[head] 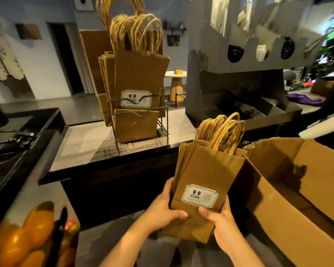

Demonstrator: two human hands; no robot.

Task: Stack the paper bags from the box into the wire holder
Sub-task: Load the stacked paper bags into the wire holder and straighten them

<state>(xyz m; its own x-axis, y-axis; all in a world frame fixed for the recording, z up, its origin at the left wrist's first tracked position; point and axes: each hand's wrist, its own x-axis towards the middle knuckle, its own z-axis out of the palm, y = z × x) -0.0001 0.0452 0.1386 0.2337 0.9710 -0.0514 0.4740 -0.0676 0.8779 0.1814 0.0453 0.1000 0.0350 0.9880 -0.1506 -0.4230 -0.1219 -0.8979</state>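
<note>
Transfer step in hand: left hand [163, 211] and right hand [223, 226] grip bag bundle [204, 182] beside box [297, 189]; next, lift it far-left into holder [137, 116].

One wide-angle view, worn on the person's head, looking forward and down along both forearms. The left hand [163, 211] and right hand [221, 223] sit very close at lower centre, gripping a bundle of paper bags [206, 170]. It faces the counter [75, 151] head-on, with the wire holder [123, 112] a little further off near mid-frame. The cardboard box [278, 189] crowds the right edge, and the room behind curves away at the margins.
</note>
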